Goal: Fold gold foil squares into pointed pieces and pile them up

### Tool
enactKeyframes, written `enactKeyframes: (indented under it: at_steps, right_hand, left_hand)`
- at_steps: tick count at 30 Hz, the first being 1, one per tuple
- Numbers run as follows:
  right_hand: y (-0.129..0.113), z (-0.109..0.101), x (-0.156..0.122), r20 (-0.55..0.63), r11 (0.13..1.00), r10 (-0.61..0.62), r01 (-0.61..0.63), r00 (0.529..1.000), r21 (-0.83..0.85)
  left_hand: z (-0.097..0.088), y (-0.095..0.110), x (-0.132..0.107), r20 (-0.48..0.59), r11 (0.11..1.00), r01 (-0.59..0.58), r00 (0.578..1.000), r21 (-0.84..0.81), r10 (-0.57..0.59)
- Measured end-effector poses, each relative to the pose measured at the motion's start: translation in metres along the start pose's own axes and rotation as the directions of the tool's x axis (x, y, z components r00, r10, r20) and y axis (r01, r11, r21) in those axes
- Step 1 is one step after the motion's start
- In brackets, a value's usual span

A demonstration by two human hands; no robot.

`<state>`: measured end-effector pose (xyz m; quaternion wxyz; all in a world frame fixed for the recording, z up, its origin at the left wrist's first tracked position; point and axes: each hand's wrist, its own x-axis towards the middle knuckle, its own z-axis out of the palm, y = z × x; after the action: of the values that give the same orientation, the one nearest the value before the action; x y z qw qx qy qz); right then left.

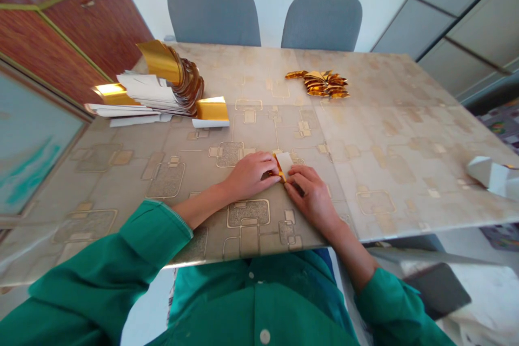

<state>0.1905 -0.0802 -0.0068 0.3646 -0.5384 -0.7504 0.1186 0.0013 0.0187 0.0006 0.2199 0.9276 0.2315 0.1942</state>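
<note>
A small strip of paper (284,165), white on top with gold foil at its edge, lies flat on the patterned table (389,157) in front of me. My left hand (250,175) presses its fingertips against the strip's left, gold edge. My right hand (310,197) holds the strip's lower end, its fingers on the paper. Part of the strip is hidden under my fingers. Farther up the table lie a stack of white-backed gold paper strips (141,94), a curved stack of folded gold pieces (187,84), and a loose pile of folded gold pieces (318,84).
A white folded paper shape (488,175) lies at the table's right edge. Grey chairs (214,13) stand beyond the far edge. A reddish wooden cabinet (81,27) stands at the left, and a dark grey object (438,289) sits below the near right corner.
</note>
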Motion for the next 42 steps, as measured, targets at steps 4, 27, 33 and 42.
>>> enactKeyframes:
  at_steps: [4, 27, 33, 42]
  right_hand:
    - [-0.0013, 0.0001, 0.0015, -0.006, 1.000, 0.012, -0.012, 1.000, 0.004]
    - [-0.0051, 0.0062, 0.0064, 0.024, 0.986, 0.070, -0.065, 0.997, -0.152]
    - [-0.0029, 0.0049, 0.0050, 0.087, 0.983, 0.080, -0.064, 0.993, -0.170]
    - [-0.0014, 0.0055, 0.0051, 0.073, 0.984, 0.049, -0.035, 0.996, -0.176]
  left_hand:
    - [0.0021, 0.0022, 0.0008, -0.015, 0.999, 0.049, 0.999, -0.007, -0.049]
    - [0.0088, 0.0031, 0.0037, -0.071, 0.967, 0.189, 0.977, -0.170, -0.204]
    - [0.0072, 0.0016, 0.0040, -0.068, 0.952, 0.184, 0.976, -0.244, -0.206]
    - [0.0045, -0.0041, 0.0008, -0.048, 0.950, 0.144, 0.985, -0.278, -0.163]
